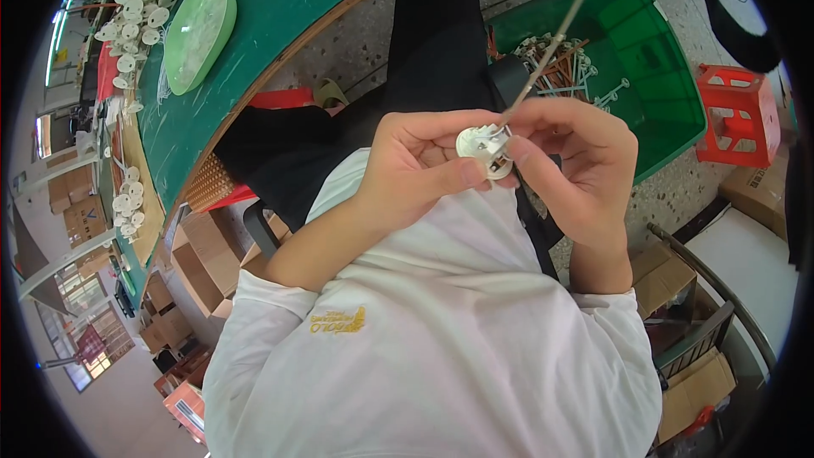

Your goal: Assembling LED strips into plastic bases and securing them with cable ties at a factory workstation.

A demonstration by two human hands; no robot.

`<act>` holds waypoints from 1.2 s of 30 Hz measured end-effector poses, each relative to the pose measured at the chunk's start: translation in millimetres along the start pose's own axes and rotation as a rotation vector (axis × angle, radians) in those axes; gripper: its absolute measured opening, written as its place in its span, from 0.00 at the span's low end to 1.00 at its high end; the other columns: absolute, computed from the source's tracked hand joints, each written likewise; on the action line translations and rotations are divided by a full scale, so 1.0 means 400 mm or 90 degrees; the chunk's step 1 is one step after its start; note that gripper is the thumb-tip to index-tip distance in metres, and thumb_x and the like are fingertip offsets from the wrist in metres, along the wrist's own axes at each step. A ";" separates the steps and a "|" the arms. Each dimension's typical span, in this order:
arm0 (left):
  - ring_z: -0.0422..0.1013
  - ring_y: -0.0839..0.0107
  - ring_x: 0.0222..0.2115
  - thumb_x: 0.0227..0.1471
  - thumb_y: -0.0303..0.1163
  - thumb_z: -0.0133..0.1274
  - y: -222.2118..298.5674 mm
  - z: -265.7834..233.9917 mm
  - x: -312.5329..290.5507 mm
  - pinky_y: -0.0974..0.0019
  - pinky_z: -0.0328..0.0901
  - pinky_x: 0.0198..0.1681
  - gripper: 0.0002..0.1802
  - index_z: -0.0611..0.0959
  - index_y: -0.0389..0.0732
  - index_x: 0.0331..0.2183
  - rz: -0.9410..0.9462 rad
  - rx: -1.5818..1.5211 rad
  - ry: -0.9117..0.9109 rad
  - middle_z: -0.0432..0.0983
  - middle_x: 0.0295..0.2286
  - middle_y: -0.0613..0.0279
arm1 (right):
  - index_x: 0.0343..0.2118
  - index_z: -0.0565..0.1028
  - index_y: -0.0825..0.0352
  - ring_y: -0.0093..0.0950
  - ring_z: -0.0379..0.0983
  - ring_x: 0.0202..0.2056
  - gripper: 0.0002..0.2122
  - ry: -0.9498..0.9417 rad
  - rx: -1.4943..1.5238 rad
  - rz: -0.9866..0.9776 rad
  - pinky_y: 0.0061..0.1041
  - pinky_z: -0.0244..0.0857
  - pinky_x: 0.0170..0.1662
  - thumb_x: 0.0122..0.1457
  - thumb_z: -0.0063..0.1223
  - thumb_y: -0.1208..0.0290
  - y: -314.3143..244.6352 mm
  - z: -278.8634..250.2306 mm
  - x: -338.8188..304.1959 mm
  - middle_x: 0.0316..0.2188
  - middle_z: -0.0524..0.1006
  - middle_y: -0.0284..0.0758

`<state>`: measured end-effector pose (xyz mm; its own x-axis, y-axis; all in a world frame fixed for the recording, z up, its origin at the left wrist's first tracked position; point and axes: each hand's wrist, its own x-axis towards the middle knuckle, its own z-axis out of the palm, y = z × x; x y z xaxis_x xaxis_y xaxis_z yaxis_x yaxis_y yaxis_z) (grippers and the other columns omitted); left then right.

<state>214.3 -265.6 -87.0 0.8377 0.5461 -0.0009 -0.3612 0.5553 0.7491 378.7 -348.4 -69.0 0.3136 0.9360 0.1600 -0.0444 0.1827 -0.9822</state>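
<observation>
In front of my white shirt I hold a small round white plastic part (471,142) with metal bits set in its middle. My left hand (405,168) grips its left side between thumb and fingers. My right hand (587,157) is closed on its right edge, thumb and forefinger pinching close to the metal bits. A thin tan rod or cord (553,44) slants from the upper edge of the view down to my fingertips. Its lower end disappears at the right forefinger, so I cannot tell whether it joins the part. My palms hide the part's underside.
A green table (246,13) curves along the left, bearing a light-green tray (202,34) and heaps of round white parts (140,0). Beyond my knees stands a green bin (657,76) containing rods with white ends. A red stool (738,114) and cardboard boxes (208,259) are nearby.
</observation>
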 end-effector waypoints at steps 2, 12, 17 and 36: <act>0.76 0.60 0.35 0.50 0.29 0.56 0.009 -0.010 -0.009 0.63 0.73 0.39 0.23 0.72 0.27 0.47 -0.105 -0.039 -0.011 0.75 0.37 0.47 | 0.32 0.74 0.77 0.19 0.71 0.25 0.07 -0.001 0.015 -0.002 0.11 0.62 0.22 0.48 0.51 0.86 0.003 -0.005 -0.001 0.27 0.74 0.38; 0.75 0.56 0.31 0.52 0.44 0.53 0.007 0.015 -0.016 0.65 0.73 0.33 0.32 0.70 0.25 0.47 -0.178 -0.065 -0.033 0.71 0.36 0.35 | 0.24 0.74 0.79 0.20 0.74 0.25 0.02 0.018 0.131 -0.049 0.16 0.69 0.28 0.46 0.55 0.89 -0.005 -0.007 -0.002 0.24 0.77 0.41; 0.74 0.57 0.29 0.52 0.45 0.53 0.009 0.017 -0.016 0.65 0.73 0.29 0.31 0.71 0.26 0.47 -0.183 -0.092 -0.034 0.72 0.33 0.39 | 0.22 0.74 0.78 0.20 0.74 0.24 0.02 0.041 0.137 -0.034 0.15 0.68 0.27 0.46 0.55 0.89 -0.025 0.000 0.003 0.22 0.77 0.40; 0.73 0.62 0.24 0.47 0.43 0.59 0.005 0.025 -0.011 0.68 0.68 0.23 0.31 0.74 0.25 0.43 -0.153 -0.075 -0.082 0.74 0.32 0.36 | 0.27 0.73 0.75 0.20 0.70 0.21 0.04 -0.003 0.148 -0.003 0.15 0.62 0.22 0.49 0.56 0.84 -0.032 0.006 -0.018 0.23 0.75 0.39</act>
<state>213.8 -273.1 -78.9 0.9475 0.3098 -0.0792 -0.1847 0.7324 0.6553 374.9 -356.6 -57.3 0.3095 0.9365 0.1649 -0.2610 0.2505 -0.9323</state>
